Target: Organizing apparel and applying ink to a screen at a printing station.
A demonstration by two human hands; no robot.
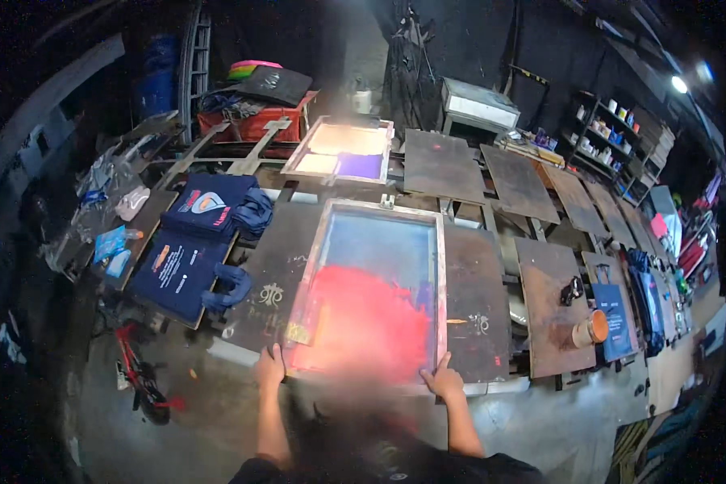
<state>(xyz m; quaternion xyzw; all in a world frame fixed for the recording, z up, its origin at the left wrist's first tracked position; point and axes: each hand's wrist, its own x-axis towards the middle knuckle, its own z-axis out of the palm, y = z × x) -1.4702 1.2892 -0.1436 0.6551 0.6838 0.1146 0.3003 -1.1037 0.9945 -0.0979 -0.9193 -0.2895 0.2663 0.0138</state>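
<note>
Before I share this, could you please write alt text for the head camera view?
A person's left hand and right hand hold the near corners of a large framed screen with a coral-red patch, set over dark boarding. Navy printed bags lie to the left; beyond is a second screen in peach and purple.

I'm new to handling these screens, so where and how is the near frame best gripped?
Likely at the near corners of the frame, from the near side, one hand at each. Its narrow raised sides offer an edge to grip beside the red patch, and the clamp sits at the far edge. The left hand and right hand are at those corners now.
</note>
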